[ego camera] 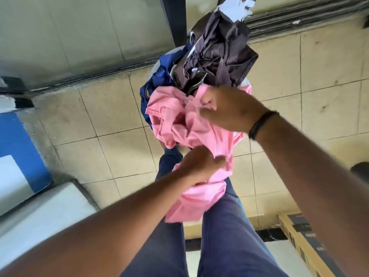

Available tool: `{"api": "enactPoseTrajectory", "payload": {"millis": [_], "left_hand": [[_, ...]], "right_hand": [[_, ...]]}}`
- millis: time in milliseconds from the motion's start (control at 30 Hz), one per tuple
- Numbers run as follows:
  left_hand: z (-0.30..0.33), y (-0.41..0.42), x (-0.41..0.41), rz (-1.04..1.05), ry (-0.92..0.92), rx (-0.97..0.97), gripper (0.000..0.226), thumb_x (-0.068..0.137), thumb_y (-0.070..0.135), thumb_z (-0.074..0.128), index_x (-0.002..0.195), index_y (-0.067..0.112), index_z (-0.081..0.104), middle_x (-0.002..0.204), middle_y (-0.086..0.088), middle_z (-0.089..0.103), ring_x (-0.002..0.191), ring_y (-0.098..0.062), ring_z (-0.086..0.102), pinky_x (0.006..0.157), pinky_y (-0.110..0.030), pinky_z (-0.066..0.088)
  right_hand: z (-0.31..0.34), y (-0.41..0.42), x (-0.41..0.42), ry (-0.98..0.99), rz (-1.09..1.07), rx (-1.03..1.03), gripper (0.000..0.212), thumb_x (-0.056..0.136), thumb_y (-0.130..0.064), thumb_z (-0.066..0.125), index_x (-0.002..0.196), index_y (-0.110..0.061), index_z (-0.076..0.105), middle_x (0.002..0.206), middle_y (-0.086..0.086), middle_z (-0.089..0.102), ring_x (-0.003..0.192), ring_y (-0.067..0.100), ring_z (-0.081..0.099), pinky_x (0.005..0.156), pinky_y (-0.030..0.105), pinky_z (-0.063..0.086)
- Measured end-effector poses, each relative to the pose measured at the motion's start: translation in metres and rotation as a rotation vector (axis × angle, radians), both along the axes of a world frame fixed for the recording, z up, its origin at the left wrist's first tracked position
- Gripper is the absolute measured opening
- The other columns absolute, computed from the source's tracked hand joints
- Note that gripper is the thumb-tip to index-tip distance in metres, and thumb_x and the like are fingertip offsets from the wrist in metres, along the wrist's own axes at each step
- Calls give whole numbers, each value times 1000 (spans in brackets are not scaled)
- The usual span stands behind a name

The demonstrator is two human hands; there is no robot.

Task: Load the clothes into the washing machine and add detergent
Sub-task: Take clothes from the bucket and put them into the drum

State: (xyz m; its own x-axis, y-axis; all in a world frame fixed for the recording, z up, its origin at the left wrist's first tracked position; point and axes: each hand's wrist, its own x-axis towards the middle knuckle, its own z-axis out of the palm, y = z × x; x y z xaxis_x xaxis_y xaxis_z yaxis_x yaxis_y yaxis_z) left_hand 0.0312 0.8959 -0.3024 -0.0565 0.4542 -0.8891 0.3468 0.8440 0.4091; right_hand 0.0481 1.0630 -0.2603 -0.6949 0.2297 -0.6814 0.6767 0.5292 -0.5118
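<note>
Both hands, left hand [199,166] and right hand [225,108], hold a clenched grip on the pink garment [179,120]; its trailing hem risks dragging the dark clothes [217,56] out onto the floor [119,124].

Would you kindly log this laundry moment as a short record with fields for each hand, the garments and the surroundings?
left hand: left hand grips the lower part of the pink garment
right hand: right hand pinches the pink garment's upper folds
other clothes: dark brown garment and blue garment piled behind the pink one
container: mostly hidden under the pile
floor: beige tiles
washing machine: white appliance at lower left, identity unclear
detergent: none in view
</note>
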Motion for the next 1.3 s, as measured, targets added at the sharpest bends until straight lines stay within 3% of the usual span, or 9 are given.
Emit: {"api": "enactPoseTrajectory", "payload": {"millis": [200, 300, 433, 533, 633, 800, 933, 1133, 1300], "left_hand": [[59, -5, 35, -428, -378, 197, 22, 87, 32, 63, 82, 11, 64, 74, -4, 67, 65, -19, 66, 59, -39, 57], [75, -1, 39, -631, -487, 346, 22, 80, 19, 63, 60, 14, 55, 55, 3, 50, 47, -15, 47, 46, -29, 38], [43, 0, 6, -497, -431, 92, 25, 86, 38, 69, 80, 13, 68, 61, 10, 56, 50, -7, 50, 49, -19, 38], [36, 16, -36, -14, -343, 36, 22, 92, 29, 66, 72, 19, 68, 54, 10, 64, 48, -6, 59, 46, -17, 44], [17, 35, -83, 409, 166, 287, 13, 90, 25, 56, 87, 21, 67, 71, 9, 69, 62, -7, 64, 56, -23, 49], [-47, 29, -93, 104, 286, -122, 96, 70, 56, 71, 149, 13, 37, 140, -12, 55, 125, -33, 55, 98, -39, 47], [-45, 21, -53, -189, 121, -230, 42, 84, 26, 75, 119, 5, 62, 110, -10, 64, 108, -30, 63, 69, -28, 42], [7, -1, 5, 23, 58, -129, 37, 94, 31, 46, 119, 10, 62, 118, -15, 66, 114, -34, 62, 96, -43, 49], [46, -8, 50, 74, 106, 91, 14, 95, 24, 46, 95, 15, 57, 88, -8, 67, 74, -30, 60, 63, -37, 45]], "right_hand": [[-81, -9, -2, -309, -87, -232, 92, 75, -70, 67, 144, -15, 41, 136, 5, 56, 119, 27, 56, 102, 38, 47], [-108, -35, 5, -342, -107, -225, 65, 83, -47, 67, 136, -15, 50, 133, 9, 61, 115, 29, 59, 98, 34, 48], [-101, -67, 14, -358, -18, -117, 33, 98, -26, 51, 124, -5, 56, 124, 18, 62, 116, 36, 58, 81, 30, 40], [-78, -78, 25, -271, 5, -265, 29, 101, -21, 47, 80, -6, 61, 77, 9, 62, 92, 30, 63, 63, 25, 44], [-37, -86, 39, -316, 21, -453, 33, 98, -29, 55, 69, -13, 54, 62, 0, 52, 57, 13, 47, 49, 21, 39], [25, -88, 54, -257, 191, -808, 41, 87, -37, 70, 66, -4, 60, 59, 15, 61, 51, 26, 56, 58, 44, 55], [55, -71, 53, -231, 301, -951, 28, 85, -24, 65, 74, 2, 64, 65, 23, 62, 58, 43, 58, 52, 51, 52], [58, -25, 54, -316, 219, -622, 59, 81, -70, 56, 83, -15, 75, 73, -5, 72, 62, 7, 64, 61, 25, 54], [-60, -15, 91, -144, -438, 38, 47, 86, -56, 57, 115, -19, 66, 111, 13, 66, 102, 32, 64, 90, 38, 52]]}}
